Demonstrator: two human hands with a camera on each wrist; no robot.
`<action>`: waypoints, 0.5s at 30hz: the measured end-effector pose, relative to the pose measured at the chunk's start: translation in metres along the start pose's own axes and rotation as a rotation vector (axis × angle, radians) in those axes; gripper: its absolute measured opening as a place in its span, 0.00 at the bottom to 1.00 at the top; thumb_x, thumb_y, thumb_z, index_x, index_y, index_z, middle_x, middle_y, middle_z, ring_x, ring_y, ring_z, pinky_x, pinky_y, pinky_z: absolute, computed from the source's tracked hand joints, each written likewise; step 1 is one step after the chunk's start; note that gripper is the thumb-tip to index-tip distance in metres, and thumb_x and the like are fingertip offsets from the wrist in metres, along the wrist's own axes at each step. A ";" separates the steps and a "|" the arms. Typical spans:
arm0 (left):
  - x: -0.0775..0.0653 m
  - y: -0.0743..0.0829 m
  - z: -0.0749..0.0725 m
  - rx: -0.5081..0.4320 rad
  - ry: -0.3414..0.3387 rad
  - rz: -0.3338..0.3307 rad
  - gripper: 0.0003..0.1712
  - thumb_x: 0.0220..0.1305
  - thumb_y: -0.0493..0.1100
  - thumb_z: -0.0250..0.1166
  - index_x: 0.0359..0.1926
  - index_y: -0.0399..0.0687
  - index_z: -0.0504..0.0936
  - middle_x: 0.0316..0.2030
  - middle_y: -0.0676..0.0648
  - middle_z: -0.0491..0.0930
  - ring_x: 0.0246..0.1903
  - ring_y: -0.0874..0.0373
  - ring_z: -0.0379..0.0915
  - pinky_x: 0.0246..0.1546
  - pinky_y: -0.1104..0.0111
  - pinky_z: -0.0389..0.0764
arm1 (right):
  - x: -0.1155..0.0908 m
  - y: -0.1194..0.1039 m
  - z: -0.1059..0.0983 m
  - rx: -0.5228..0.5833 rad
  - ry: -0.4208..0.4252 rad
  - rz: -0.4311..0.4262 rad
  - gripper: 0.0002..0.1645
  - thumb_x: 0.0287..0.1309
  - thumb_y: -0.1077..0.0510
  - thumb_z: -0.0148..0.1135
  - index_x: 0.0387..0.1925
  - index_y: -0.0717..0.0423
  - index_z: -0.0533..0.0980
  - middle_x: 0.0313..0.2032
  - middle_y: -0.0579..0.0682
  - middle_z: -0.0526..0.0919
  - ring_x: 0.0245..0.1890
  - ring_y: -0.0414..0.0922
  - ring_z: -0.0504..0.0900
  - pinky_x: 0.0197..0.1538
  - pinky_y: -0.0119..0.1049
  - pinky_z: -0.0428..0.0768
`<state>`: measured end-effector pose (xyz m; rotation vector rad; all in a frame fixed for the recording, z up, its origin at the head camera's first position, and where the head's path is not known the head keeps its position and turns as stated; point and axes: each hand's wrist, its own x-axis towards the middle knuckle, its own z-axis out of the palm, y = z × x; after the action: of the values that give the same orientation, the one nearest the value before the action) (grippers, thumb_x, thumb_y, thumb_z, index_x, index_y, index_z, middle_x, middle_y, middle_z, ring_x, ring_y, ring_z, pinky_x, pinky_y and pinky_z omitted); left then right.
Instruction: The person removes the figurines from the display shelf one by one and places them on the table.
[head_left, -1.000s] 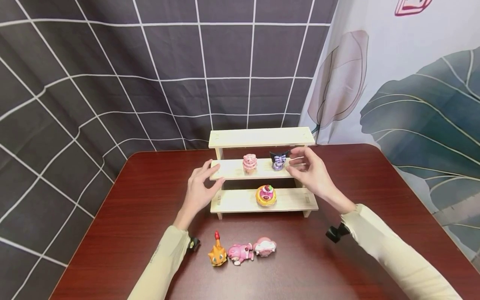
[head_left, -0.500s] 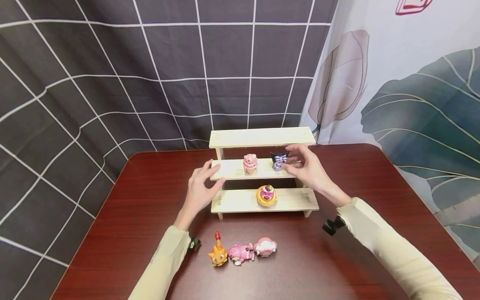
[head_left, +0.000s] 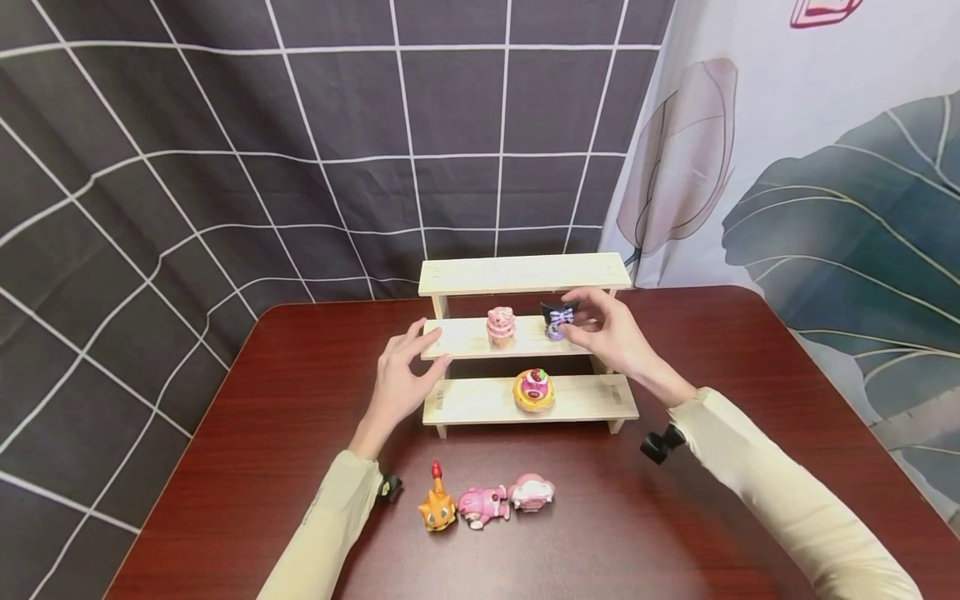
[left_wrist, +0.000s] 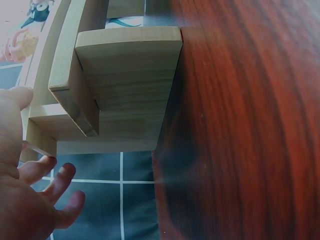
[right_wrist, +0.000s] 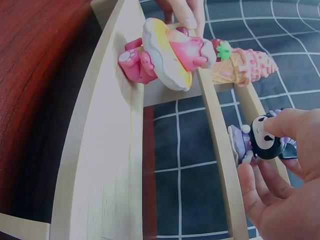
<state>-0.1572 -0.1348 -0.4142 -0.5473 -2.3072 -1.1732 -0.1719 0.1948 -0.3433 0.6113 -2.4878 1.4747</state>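
Observation:
A three-step wooden display shelf (head_left: 468,403) stands on the table. My left hand (head_left: 401,379) spans the left end of its middle step, thumb at the front edge and index finger toward the back. In the left wrist view the other fingers (left_wrist: 64,175) spread loosely beyond the wood. My right hand (head_left: 611,333) pinches a purple figurine with a black hood (head_left: 558,320) at the right of that step; its white face shows in the right wrist view beside the thumb (right_wrist: 287,124). A pink ice-cream-cone figurine (head_left: 500,326) stands left of it. Below, a pink bear figurine in a yellow ring (head_left: 534,390) sits on the bottom step.
In front of the shelf, an orange figurine with a red-tipped tail (head_left: 437,506), a pink figurine (head_left: 483,506) and a pink-and-white one (head_left: 531,492) lie in a row on the red-brown table (head_left: 300,400). A dark grid-patterned curtain (head_left: 337,125) hangs behind.
My right hand has moved slightly left and its thumb and fingers have closed on the purple-and-black figurine. The left hand stays at the shelf's left end.

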 end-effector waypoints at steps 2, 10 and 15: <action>0.000 0.000 0.000 0.000 0.002 0.003 0.26 0.57 0.41 0.75 0.58 0.43 0.84 0.63 0.40 0.75 0.53 0.40 0.73 0.50 0.47 0.72 | 0.001 0.000 0.000 0.001 -0.001 0.000 0.23 0.55 0.71 0.70 0.52 0.66 0.76 0.40 0.61 0.83 0.36 0.51 0.81 0.38 0.27 0.79; 0.001 -0.001 0.000 -0.001 -0.004 -0.001 0.26 0.57 0.41 0.75 0.58 0.43 0.84 0.64 0.41 0.75 0.53 0.41 0.72 0.49 0.48 0.72 | 0.003 0.001 0.000 0.001 -0.006 0.000 0.21 0.54 0.71 0.70 0.51 0.66 0.77 0.37 0.60 0.83 0.33 0.50 0.81 0.35 0.28 0.78; 0.000 0.000 0.000 -0.006 -0.008 -0.006 0.26 0.57 0.41 0.75 0.58 0.43 0.84 0.63 0.40 0.74 0.53 0.41 0.72 0.49 0.47 0.71 | 0.004 0.001 0.001 -0.001 -0.019 0.001 0.21 0.54 0.71 0.70 0.50 0.66 0.77 0.37 0.61 0.84 0.32 0.50 0.81 0.33 0.28 0.78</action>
<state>-0.1574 -0.1351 -0.4140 -0.5485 -2.3143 -1.1826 -0.1757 0.1933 -0.3434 0.6263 -2.5030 1.4744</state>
